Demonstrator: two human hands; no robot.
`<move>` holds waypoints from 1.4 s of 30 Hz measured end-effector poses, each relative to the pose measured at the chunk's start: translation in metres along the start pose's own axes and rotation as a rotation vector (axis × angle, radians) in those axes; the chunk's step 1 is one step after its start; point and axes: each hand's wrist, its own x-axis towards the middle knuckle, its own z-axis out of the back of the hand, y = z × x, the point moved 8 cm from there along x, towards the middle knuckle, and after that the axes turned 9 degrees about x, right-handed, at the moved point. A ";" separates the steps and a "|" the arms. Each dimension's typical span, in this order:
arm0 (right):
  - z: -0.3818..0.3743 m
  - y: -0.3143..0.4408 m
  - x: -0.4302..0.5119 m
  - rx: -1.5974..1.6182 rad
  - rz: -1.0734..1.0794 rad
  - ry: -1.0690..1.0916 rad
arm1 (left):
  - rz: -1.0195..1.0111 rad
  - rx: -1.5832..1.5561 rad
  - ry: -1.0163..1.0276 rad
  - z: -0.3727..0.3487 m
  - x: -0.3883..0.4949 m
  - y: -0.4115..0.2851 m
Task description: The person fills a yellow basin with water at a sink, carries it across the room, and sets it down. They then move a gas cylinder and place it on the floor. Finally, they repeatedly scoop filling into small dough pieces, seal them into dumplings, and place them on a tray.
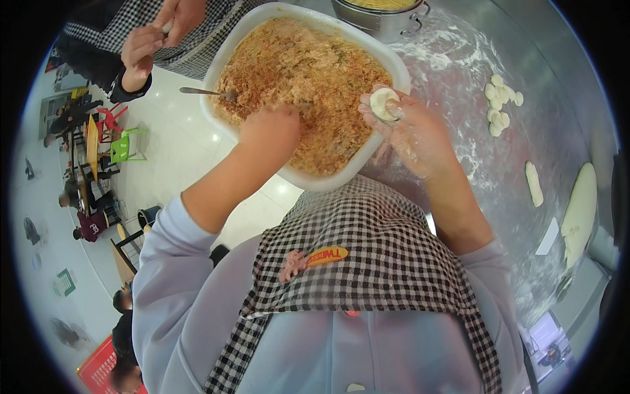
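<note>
A large white plastic tub (212,106) stands before me, heaped with orange-brown minced filling (315,64). My left hand (272,129) reaches into the filling; its fingertips are hidden, so what they hold cannot be seen. At the tub's right rim, my right hand (416,130), dusted with flour, holds a small round dough wrapper (383,104) in its fingers. The wrapper looks cupped, with a shaded hollow towards the thumb. A metal spoon (202,91) rests over the tub's left rim, its far end in the filling.
Across the tub, a co-worker's hands (142,49) pinch a small pale piece. On the floured metal table (492,197) lie several dough pieces (497,103), a short dough roll (533,183), a white scraper (547,236) and a large dough mass (580,212). A metal steamer (389,24) stands beyond.
</note>
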 end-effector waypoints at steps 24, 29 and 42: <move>-0.010 -0.023 -0.001 -0.051 0.055 -0.073 | 0.207 -0.709 -0.115 -0.013 -0.098 0.032; -0.017 -0.043 0.000 -0.146 0.056 -0.005 | 0.499 -1.429 -0.015 -0.035 -0.092 0.037; -0.021 -0.048 0.006 -0.113 0.094 -0.055 | 0.517 -1.277 0.046 -0.018 -0.071 0.016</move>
